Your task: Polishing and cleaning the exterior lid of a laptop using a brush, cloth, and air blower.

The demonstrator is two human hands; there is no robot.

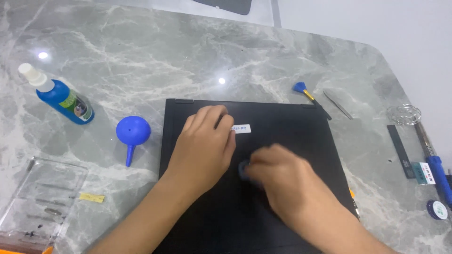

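Note:
A closed black laptop (292, 127) lies flat on the grey marble table (188, 61), with a small white sticker (241, 128) on its lid. My left hand (203, 146) rests palm down on the lid, fingers together, beside the sticker. My right hand (278, 181) is blurred and curled around a small dark blue object (244, 169) pressed against the lid; what the object is cannot be told.
A blue bottle with a white cap (61, 96) and a blue rubber air blower (132, 134) lie to the left. A clear plastic tray (40, 202) sits at the lower left. At the right lie a small blue brush (308, 96), metal tweezers (337, 103), a blue-handled tool (435, 169) and a small round tin (437, 210).

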